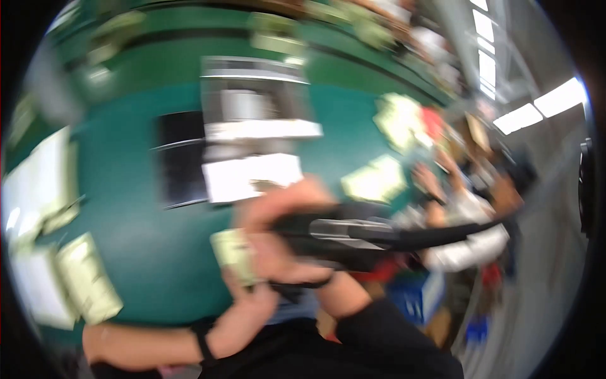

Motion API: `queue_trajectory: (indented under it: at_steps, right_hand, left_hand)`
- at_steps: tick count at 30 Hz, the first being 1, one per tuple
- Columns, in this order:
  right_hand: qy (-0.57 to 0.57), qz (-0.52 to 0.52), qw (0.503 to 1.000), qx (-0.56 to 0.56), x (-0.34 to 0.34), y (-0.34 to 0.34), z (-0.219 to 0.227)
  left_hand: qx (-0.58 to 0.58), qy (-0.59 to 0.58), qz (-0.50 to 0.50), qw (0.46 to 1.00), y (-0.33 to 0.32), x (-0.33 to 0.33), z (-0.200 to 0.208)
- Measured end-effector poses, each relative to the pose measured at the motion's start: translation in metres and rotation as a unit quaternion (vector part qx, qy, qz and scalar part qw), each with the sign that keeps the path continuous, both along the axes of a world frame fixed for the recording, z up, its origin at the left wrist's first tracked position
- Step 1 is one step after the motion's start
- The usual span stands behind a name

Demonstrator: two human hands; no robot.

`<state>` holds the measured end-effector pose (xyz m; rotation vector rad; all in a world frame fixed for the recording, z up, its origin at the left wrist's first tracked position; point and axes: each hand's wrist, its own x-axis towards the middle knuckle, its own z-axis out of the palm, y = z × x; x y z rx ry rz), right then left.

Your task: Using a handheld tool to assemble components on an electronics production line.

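Note:
Everything near my hands is smeared by motion. My left hand [249, 312] is low in the middle, its fingers against a pale yellow-green packet [228, 251] that looks gripped at its lower end. Just above, my right hand [268, 237] is bent inward over the packet's right side. A blurred black object with a silver strip [353, 230] overlaps the right hand, and a thick black cable runs from it to the right. Whether that hand grips it I cannot tell. Beyond the hands lies a white sheet or box [221, 180] with printing.
A grey metal device or tray [211, 104] stands on the green table [145, 252], beside black flat panels [180, 170]. Pale packets [88, 281] and white stacks lie at left; more packets [375, 180] lie at right, near a co-worker's hands [429, 180].

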<state>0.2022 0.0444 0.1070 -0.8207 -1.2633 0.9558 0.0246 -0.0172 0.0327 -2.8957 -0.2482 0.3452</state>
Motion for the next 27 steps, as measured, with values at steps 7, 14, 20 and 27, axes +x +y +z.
queue_trajectory:
  at_steps: [7,14,20,27]
  right_hand:
    - [-0.009,-0.188,0.977,0.095,-0.066,-0.039,0.046]
    - [0.023,-0.156,0.984,0.086,-0.093,-0.026,0.027]
    - [0.041,-0.132,0.989,0.046,-0.075,-0.039,0.035]
    - [0.067,-0.090,0.994,0.012,-0.042,-0.042,0.051]
  left_hand:
    - [0.223,-0.235,-0.029,0.946,-0.030,-0.029,0.027]
    - [0.199,-0.199,-0.006,0.960,-0.027,-0.053,0.014]
    - [0.194,-0.188,-0.040,0.962,-0.028,-0.048,0.022]
    - [0.191,-0.216,-0.008,0.958,-0.028,-0.009,0.014]
